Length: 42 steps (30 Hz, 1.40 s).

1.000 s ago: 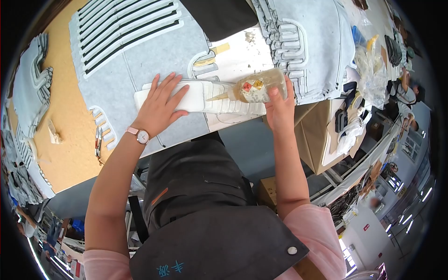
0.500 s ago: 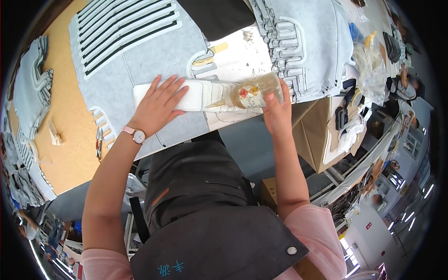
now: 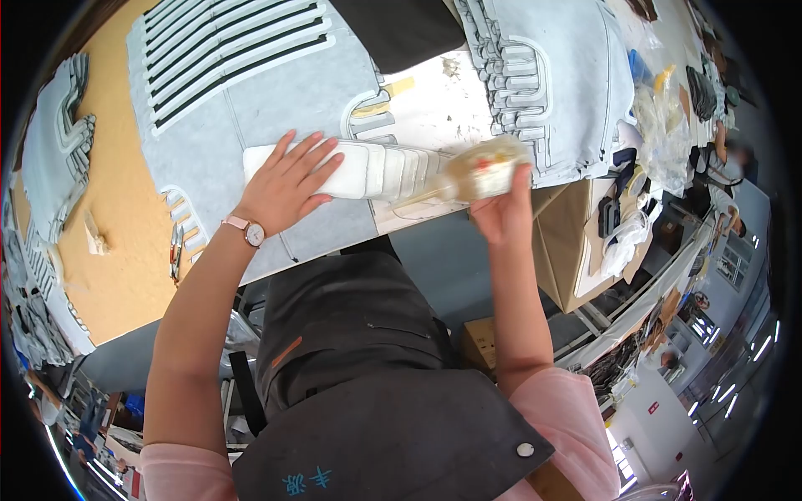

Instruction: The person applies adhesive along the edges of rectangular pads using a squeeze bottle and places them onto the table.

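Observation:
My left hand [image 3: 288, 185] lies flat with fingers apart on the near end of a fanned row of white padded pieces [image 3: 376, 169]. These overlap like steps, running to the right across a grey panel [image 3: 284, 104] with slotted strips. In my right hand [image 3: 503, 213] is a translucent squeeze bottle [image 3: 483, 174] with a long tapered nozzle and brownish contents, blurred by motion. The bottle is tilted, its nozzle pointing left and down near the lower edge of the white pieces. Whether the tip touches them I cannot tell.
Stacked grey panels [image 3: 576, 92] lie at right, and more [image 3: 58, 159] at far left. Small snips [image 3: 176, 250] and a small nozzle-shaped piece [image 3: 96, 235] rest on the tan board. A black sheet [image 3: 401, 33] lies behind. A cardboard box [image 3: 560, 250] stands beside the table's right edge.
The bottle has shifted slightly right in my right hand and turned, its nozzle now lower and further from my left hand. My left hand stays pressed on the white pieces.

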Motion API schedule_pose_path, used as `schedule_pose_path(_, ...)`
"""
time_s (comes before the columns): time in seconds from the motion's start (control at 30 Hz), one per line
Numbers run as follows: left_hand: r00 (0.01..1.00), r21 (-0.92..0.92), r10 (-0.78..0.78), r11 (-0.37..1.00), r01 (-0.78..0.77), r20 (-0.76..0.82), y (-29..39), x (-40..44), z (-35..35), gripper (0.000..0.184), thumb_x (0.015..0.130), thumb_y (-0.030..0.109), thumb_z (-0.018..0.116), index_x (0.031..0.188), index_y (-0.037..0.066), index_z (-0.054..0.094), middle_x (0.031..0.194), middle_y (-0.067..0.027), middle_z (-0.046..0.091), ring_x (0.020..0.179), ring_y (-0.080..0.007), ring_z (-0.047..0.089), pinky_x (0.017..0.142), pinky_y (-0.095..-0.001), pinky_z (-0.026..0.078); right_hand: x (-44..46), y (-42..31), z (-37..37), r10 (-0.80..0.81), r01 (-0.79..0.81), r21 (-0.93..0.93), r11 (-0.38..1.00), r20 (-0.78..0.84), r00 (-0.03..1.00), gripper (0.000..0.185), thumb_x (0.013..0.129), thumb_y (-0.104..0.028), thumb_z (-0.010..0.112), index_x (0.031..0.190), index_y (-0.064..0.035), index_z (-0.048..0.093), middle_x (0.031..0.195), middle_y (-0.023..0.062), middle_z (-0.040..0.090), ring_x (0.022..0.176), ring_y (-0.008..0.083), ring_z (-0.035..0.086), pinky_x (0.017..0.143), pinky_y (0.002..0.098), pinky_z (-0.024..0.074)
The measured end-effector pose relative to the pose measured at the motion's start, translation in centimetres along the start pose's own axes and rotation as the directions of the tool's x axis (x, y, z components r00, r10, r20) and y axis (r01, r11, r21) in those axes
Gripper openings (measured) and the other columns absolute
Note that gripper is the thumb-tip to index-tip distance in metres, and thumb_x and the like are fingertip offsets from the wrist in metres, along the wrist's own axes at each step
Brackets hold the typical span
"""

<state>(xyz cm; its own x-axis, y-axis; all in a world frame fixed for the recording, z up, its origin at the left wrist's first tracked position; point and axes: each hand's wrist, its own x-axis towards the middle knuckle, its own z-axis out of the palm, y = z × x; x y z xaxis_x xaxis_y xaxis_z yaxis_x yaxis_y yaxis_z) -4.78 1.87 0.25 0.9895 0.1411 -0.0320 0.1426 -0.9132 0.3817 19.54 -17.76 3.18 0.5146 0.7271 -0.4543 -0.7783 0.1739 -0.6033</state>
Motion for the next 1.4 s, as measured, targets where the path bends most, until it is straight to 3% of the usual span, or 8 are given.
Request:
schedule_pose_path(0.07,1.000,-0.001,0.002,1.000,-0.002,-0.006,-0.1,-0.1,0.0,0.063,0.073,0.027,0.062,0.129,0.011,0.038,0.135,-0.0074,0.034,0.126,-0.0256,0.029,0.107,-0.0458,0.018,0.4,-0.8,0.3,-0.011,0.006,0.167,0.986,0.030,0.999,0.048,0.089,-0.033,0.049,0.123,-0.0016,0.035,0.118,0.0143,0.047,0.109,0.0244,0.050,0.090,0.0398,0.0442)
schedule_pose_path(0.17,1.000,-0.007,0.002,1.000,-0.002,-0.014,-0.1,-0.1,0.0,0.062,0.074,0.027,0.062,0.129,0.012,0.038,0.135,-0.0074,0.034,0.125,-0.0254,0.030,0.107,-0.0458,0.018,1.0,-0.7,1.8,-0.214,0.212,-0.218,0.953,0.017,0.977,0.052,0.087,-0.031,0.053,0.124,-0.0017,0.031,0.117,0.0148,0.047,0.108,0.0257,0.051,0.089,0.0397,0.0450)
schedule_pose_path(0.43,1.000,-0.026,-0.005,1.000,0.004,-0.026,-0.2,-0.2,-0.1,0.060,0.074,0.026,0.061,0.129,0.012,0.039,0.135,-0.0078,0.034,0.125,-0.0248,0.030,0.106,-0.0460,0.019,1.4,0.8,4.0,-0.266,0.243,-0.495,0.834,0.024,0.964,0.075,0.074,-0.025,0.071,0.128,-0.0006,0.025,0.119,0.0121,0.040,0.110,0.0202,0.041,0.093,0.0327,0.0363)
schedule_pose_path(0.73,0.999,-0.036,-0.007,0.999,0.006,-0.034,-0.2,-0.2,0.0,0.060,0.075,0.027,0.061,0.128,0.012,0.039,0.135,-0.0078,0.034,0.126,-0.0242,0.031,0.106,-0.0462,0.019,1.6,0.9,3.6,-0.256,0.232,-0.519,0.822,0.026,0.966,0.069,0.079,-0.020,0.065,0.129,0.0009,0.021,0.121,0.0136,0.041,0.111,0.0228,0.044,0.094,0.0374,0.0381)
schedule_pose_path(0.83,0.999,-0.029,-0.005,1.000,0.004,-0.032,-0.2,-0.2,-0.1,0.060,0.075,0.027,0.061,0.128,0.012,0.039,0.134,-0.0078,0.035,0.125,-0.0242,0.031,0.106,-0.0463,0.019,1.4,0.5,3.0,-0.140,0.151,-0.541,0.828,0.060,0.988,0.067,0.077,-0.022,0.067,0.127,-0.0008,0.027,0.118,0.0123,0.041,0.108,0.0200,0.044,0.092,0.0317,0.0369)
schedule_pose_path(0.93,0.999,-0.030,-0.004,1.000,0.002,-0.041,-0.2,-0.1,-0.1,0.060,0.074,0.027,0.061,0.128,0.012,0.040,0.134,-0.0078,0.035,0.125,-0.0243,0.031,0.106,-0.0463,0.019,1.6,0.3,2.9,-0.095,0.098,-0.395,0.914,0.027,0.995,0.065,0.079,-0.019,0.066,0.127,-0.0011,0.026,0.118,0.0131,0.042,0.107,0.0207,0.046,0.091,0.0326,0.0388)
schedule_pose_path(1.23,0.999,-0.037,-0.009,0.999,0.007,-0.043,-0.3,-0.2,0.0,0.058,0.075,0.025,0.060,0.128,0.012,0.040,0.134,-0.0077,0.035,0.125,-0.0244,0.032,0.106,-0.0462,0.019,1.9,0.6,3.4,-0.227,0.192,-0.474,0.859,-0.016,0.974,0.072,0.079,-0.027,0.065,0.130,-0.0003,0.020,0.119,0.0157,0.042,0.110,0.0246,0.046,0.094,0.0392,0.0395)
schedule_pose_path(1.4,0.999,-0.029,-0.005,1.000,0.004,-0.034,-0.3,-0.2,0.0,0.058,0.075,0.024,0.059,0.128,0.011,0.040,0.134,-0.0076,0.035,0.125,-0.0244,0.031,0.106,-0.0462,0.019,1.6,0.6,3.3,-0.184,0.157,-0.377,0.913,-0.037,0.982,0.066,0.079,-0.019,0.065,0.127,-0.0008,0.025,0.117,0.0134,0.043,0.105,0.0209,0.048,0.088,0.0332,0.0434)
